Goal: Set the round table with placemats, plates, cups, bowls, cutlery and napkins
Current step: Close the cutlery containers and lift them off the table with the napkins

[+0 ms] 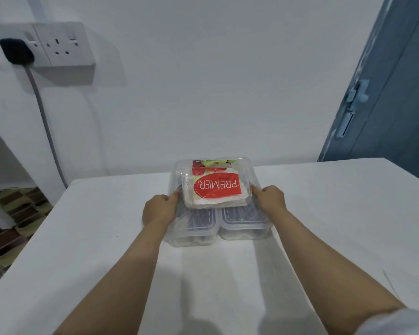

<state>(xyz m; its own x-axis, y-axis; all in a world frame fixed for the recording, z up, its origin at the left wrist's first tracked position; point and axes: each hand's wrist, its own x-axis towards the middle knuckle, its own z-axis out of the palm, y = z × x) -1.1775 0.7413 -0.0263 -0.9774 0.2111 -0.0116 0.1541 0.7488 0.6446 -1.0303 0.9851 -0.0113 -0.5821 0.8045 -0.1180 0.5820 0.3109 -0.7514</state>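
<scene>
Your left hand [159,209] grips the left side of the clear containers [218,223], fingers curled round the edge; your right hand [270,198] grips the right side likewise. They sit on the white table [107,238] near its far edge. One napkin pack [215,189] lies loose on top, so tilting as you lift could slide it off. I count two lidded containers side by side, perhaps a third tray over them; the clear plastic makes that hard to tell.

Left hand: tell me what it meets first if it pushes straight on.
The left hand already grips the clear container stack; going on, it would probably press into the napkin pack on top.
</scene>
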